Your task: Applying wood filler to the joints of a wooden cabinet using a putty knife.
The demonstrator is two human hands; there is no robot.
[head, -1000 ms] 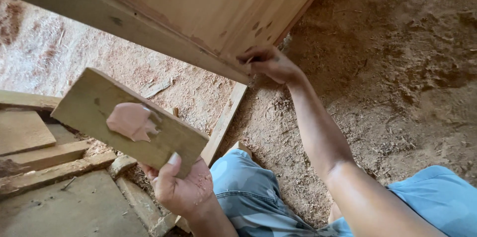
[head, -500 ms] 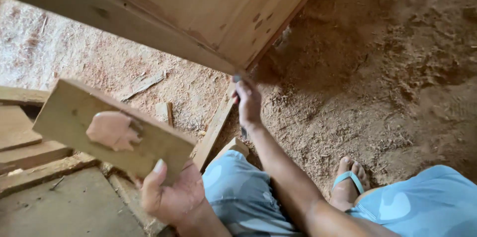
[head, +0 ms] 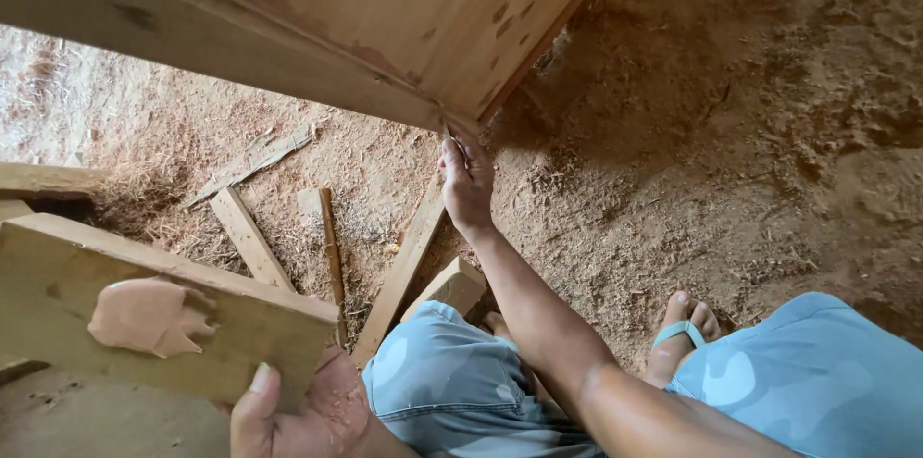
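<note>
The floor (head: 731,131) is packed earth under a thick layer of sawdust and shavings, with several offcut wooden strips (head: 252,245) lying loose on it. A large wooden cabinet (head: 404,16) fills the top of the view, its lower corner just above the ground.

Left hand (head: 298,410): fingers clenched around the near edge of a flat wooden board (head: 163,309), thumb on top. The board carries a smear of pinkish-brown filler paste (head: 144,316) (a fair lump remains on it).

Right hand (head: 466,179): raised to the cabinet's bottom corner, fingers pinched on a small tool at the joint. Probably a narrow blade or spatula, though the view is too dim and the item too small to confirm.

Progress, as a judgement: filling of the corner seam appears under way. Several small dark pits (head: 505,21) on the adjacent panel look unfilled, so work remains. The person is crouched, one sandalled foot (head: 685,328) visible beside the knees.
</note>
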